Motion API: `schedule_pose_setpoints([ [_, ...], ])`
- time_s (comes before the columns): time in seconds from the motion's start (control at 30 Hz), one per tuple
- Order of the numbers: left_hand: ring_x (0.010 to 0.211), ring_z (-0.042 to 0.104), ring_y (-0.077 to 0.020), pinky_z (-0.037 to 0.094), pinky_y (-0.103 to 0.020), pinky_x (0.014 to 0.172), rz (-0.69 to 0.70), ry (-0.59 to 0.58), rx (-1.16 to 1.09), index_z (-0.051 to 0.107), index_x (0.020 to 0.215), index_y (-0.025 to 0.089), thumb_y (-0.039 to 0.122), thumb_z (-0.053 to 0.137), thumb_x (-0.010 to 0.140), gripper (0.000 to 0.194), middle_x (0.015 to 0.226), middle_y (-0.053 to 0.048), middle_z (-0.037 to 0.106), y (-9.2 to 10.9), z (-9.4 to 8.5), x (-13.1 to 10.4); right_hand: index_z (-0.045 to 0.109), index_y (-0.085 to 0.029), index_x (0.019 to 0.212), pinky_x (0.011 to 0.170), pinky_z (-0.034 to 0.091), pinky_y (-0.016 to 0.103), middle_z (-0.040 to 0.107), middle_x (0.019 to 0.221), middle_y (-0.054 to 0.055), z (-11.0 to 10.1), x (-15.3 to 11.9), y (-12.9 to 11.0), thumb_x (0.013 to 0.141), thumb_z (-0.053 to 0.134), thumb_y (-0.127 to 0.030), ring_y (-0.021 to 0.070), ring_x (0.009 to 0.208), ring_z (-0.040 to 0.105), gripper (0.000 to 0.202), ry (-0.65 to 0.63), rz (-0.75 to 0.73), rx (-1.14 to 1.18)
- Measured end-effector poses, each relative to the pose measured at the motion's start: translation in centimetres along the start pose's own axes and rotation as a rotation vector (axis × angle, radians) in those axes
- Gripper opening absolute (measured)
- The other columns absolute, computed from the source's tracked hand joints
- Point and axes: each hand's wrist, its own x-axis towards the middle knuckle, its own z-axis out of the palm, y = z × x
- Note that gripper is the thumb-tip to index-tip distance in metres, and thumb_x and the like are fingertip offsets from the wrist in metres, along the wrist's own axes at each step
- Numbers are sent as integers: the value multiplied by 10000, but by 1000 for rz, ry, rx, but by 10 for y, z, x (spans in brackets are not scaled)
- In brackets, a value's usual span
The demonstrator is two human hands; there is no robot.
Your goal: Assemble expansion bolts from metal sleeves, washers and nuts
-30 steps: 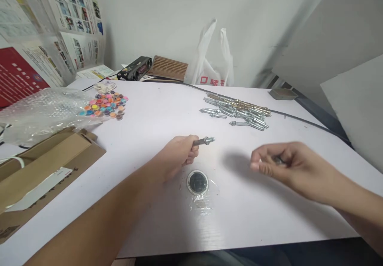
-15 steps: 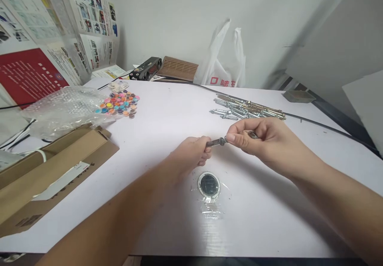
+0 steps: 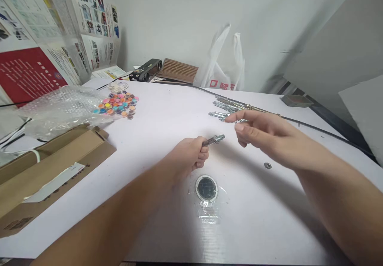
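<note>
My left hand (image 3: 194,152) is closed around a metal bolt (image 3: 214,140), whose threaded end points up and to the right. To its right, my right hand (image 3: 259,132) is raised with thumb and index finger apart and nothing between them. A hex nut (image 3: 267,165) lies on the white table below my right hand. Behind that hand is a pile of metal bolts (image 3: 227,105), partly hidden by the fingers. A round dark disc with a silver rim (image 3: 206,188) is taped to the table just below my left hand.
At the left are a cardboard box (image 3: 54,178), bubble wrap (image 3: 62,106) and colourful small discs (image 3: 119,104). Along the back stand a black device (image 3: 145,70), a brown slatted mat (image 3: 178,69) and a white plastic bag (image 3: 220,64). A small tray (image 3: 297,100) sits back right.
My right hand has come off the bolt and its fingers have spread. The nut now lies on the table, and the bolt's threaded end is exposed. My left hand has shifted slightly left.
</note>
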Motion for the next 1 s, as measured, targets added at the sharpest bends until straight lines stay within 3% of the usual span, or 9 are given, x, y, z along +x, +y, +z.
schedule_pose_setpoints([
  [0.1,492,194,-56,199,-204,452,26,11,1,283,626,199,244,429,828,253,590,57,240,1,1,0,592,-280,1220,657,513,299,655,918,46,-9,-2,-3,936,499,-461,194,842,625,349,-46,-106,-148],
  [0.2,486,195,-57,192,-212,450,57,34,6,289,632,198,255,433,827,249,583,56,248,2,0,0,582,-249,1238,751,530,337,671,958,56,-4,0,0,955,482,-366,198,860,642,322,-91,-219,-182],
  [0.3,491,209,-64,198,-222,455,105,91,31,305,643,196,266,447,818,236,589,50,268,0,-2,2,584,-228,1226,749,532,331,693,982,60,7,6,5,918,562,-337,200,870,659,327,-20,-288,-183],
  [0.47,505,250,-90,226,-247,475,233,178,179,351,624,191,342,435,848,283,592,29,296,-11,-10,7,674,-264,1011,669,509,266,716,931,-3,13,7,10,837,688,-338,157,815,662,189,135,-453,-302],
  [0.57,509,228,-98,225,-257,481,307,244,224,332,604,195,379,426,870,337,593,27,284,-16,-13,10,684,-250,1007,602,487,249,719,855,-7,13,8,11,851,677,-303,140,744,657,166,171,-568,-382],
  [0.73,513,275,-106,238,-253,479,404,330,308,364,598,194,441,397,915,403,577,28,293,-13,-13,7,689,-198,950,620,475,283,692,759,30,16,15,15,856,678,-310,163,705,631,147,206,-736,-443],
  [0.87,499,315,-103,247,-244,471,451,428,420,424,594,183,457,385,934,439,555,27,342,-6,-10,-1,670,-186,870,615,467,299,657,707,33,18,16,17,895,615,-364,169,669,599,188,212,-694,-489],
  [1.0,491,331,-97,256,-234,470,476,469,449,432,584,177,443,386,942,449,544,28,355,-2,-8,-5,594,-155,1160,685,502,324,680,919,81,19,13,20,838,670,-405,203,812,626,415,194,-675,-469],
])
